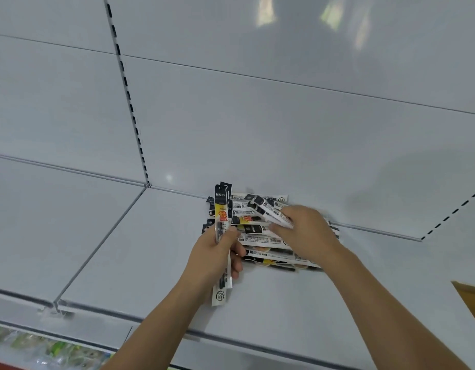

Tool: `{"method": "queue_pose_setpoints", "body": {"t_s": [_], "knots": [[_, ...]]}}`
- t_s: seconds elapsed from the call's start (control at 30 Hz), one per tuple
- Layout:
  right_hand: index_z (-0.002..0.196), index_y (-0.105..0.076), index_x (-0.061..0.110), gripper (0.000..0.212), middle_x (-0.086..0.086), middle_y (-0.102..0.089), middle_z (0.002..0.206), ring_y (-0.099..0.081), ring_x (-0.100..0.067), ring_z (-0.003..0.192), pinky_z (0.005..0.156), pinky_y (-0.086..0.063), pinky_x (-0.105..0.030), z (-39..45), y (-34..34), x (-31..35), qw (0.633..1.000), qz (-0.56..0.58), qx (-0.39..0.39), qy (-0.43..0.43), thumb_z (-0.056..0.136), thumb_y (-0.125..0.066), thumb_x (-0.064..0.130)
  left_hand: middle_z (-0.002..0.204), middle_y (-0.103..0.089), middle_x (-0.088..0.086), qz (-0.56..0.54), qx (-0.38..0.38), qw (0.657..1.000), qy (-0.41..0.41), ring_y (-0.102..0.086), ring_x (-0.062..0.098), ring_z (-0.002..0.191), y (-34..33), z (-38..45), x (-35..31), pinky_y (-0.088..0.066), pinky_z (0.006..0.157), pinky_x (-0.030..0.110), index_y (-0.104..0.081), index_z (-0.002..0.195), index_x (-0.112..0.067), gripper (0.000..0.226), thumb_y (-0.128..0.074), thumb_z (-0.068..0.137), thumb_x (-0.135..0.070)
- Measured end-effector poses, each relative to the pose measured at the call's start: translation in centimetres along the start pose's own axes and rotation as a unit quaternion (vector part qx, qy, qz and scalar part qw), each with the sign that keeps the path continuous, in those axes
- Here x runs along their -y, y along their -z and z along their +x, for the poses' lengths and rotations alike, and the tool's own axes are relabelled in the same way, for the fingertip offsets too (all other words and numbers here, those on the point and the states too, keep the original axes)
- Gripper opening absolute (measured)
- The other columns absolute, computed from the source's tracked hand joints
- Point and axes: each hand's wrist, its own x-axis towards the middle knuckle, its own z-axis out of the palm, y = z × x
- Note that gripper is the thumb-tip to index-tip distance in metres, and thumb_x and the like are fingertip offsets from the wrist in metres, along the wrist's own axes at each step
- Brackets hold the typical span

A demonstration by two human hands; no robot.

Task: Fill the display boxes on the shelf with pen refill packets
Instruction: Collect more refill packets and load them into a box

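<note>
Held packets (222, 236): a small bunch of long, narrow, flat pen refill packets in glossy printed film is gripped in the left hand (217, 253); the long axis is nearly upright in the view, the black header ends pointing away toward the back panel and the white ends toward the person; a yellow and red price patch is seen near the top.
Lifted packet (268, 210): one white and black packet is pinched at its near end by the right hand (305, 233); its long axis is slanted, the black end pointing up and left.
Pile of packets (260, 237): a loose heap of the same slim packets is spread on the shelf against the back panel; most are laid crosswise, long axes running left to right, barcodes and black bands visible.
Left hand: fingers and thumb are curled round the held bunch, just left of the pile.
Right hand: held over the right part of the pile, fingertips closed on the lifted packet; slightly blurred.
Shelf (140, 252): a smooth, pale grey sheet-metal board with a dark front edge and a seam to the neighbouring board on the left.
Back panel (257, 116): flat, glossy, pale grey, crossed by thin horizontal joints.
Slotted upright (129, 102): a strip with dark rectangular slots is set into the panel.
Lower shelf goods (44, 348): green and white items, blurred.
Cardboard corner (471, 297): a brown edge is seen at the right.
</note>
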Motion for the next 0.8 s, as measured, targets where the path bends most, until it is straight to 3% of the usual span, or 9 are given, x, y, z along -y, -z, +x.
{"method": "queue_pose_setpoints", "body": {"t_s": [0.17,0.27,0.33,0.43,0.53,0.63,0.7,0.8], "knots": [[0.086,-0.075,0.031,0.013,0.014,-0.065,0.06,-0.055,-0.003,0.051,0.052,-0.04,-0.021,-1.4,2.7,0.5,0.972,0.214,0.013,-0.093,0.087,-0.082,0.042,0.078,-0.071,0.011,-0.005,0.012,1.0,-0.019,-0.056,0.026,0.052,-1.3,0.7,-0.4,-0.046,0.047,0.032,-0.06,0.111,-0.005,0.025,-0.052,0.111,-0.029],[0.097,-0.074,0.026,0.012,0.021,-0.076,0.085,-0.069,-0.007,0.079,0.072,-0.051,-0.029,-2.5,2.7,1.0,0.951,0.287,0.022,-0.116,0.098,-0.068,0.036,0.078,-0.071,0.012,-0.018,0.028,0.999,-0.029,-0.056,0.027,0.056,-2.4,1.0,-0.8,-0.046,0.046,0.032,-0.062,0.11,-0.008,0.024,-0.052,0.111,-0.03],[0.102,-0.07,0.019,0.017,0.012,-0.078,0.089,-0.068,-0.016,0.084,0.081,-0.05,-0.035,-3.1,2.8,0.8,0.939,0.316,0.013,-0.137,0.102,-0.054,0.027,0.079,-0.071,0.012,-0.013,0.039,0.999,-0.03,-0.056,0.028,0.059,-2.9,1.1,-0.9,-0.045,0.047,0.033,-0.06,0.112,-0.006,0.025,-0.053,0.111,-0.031],[0.106,-0.064,0.02,0.018,0.001,-0.077,0.085,-0.074,-0.017,0.088,0.074,-0.053,-0.032,-3.1,3.4,-0.5,0.944,0.294,-0.011,-0.147,0.103,-0.046,0.016,0.08,-0.072,0.012,0.0,0.047,0.999,-0.025,-0.056,0.027,0.059,-3.2,1.3,-0.7,-0.045,0.048,0.033,-0.057,0.114,-0.003,0.029,-0.052,0.111,-0.031],[0.107,-0.057,0.019,0.01,-0.003,-0.073,0.094,-0.069,-0.017,0.064,0.05,-0.047,-0.021,-2.2,3.3,-2.0,0.956,0.255,-0.022,-0.142,0.101,-0.052,0.012,0.083,-0.073,0.013,-0.001,0.049,0.999,-0.016,-0.057,0.026,0.058,-3.2,1.3,-0.5,-0.045,0.049,0.033,-0.058,0.114,-0.003,0.029,-0.053,0.111,-0.031],[0.096,-0.065,0.031,0.012,0.005,-0.071,0.087,-0.059,-0.01,0.057,0.054,-0.047,-0.028,-0.7,2.6,-3.1,0.977,0.186,-0.02,-0.105,0.097,-0.067,0.019,0.081,-0.072,0.012,-0.004,0.047,0.999,-0.01,-0.057,0.026,0.058,-3.0,1.3,-0.4,-0.044,0.048,0.033,-0.06,0.113,-0.003,0.028,-0.054,0.11,-0.03],[0.096,-0.073,0.029,0.009,0.003,-0.072,0.079,-0.055,-0.01,0.049,0.051,-0.045,-0.028,0.2,2.4,-3.3,0.966,0.233,-0.008,-0.113,0.094,-0.073,0.021,0.08,-0.072,0.011,-0.006,0.044,0.999,-0.007,-0.057,0.027,0.058,-2.6,1.2,-0.4,-0.043,0.047,0.032,-0.061,0.112,-0.003,0.027,-0.054,0.11,-0.03],[0.098,-0.077,0.03,0.011,0.006,-0.073,0.075,-0.061,-0.007,0.049,0.049,-0.049,-0.025,0.9,1.9,-3.6,0.976,0.188,-0.009,-0.105,0.089,-0.081,0.033,0.08,-0.073,0.012,-0.004,0.036,0.999,-0.007,-0.057,0.026,0.057,-2.0,1.2,-0.5,-0.044,0.047,0.033,-0.061,0.113,-0.003,0.027,-0.054,0.11,-0.029]]}}
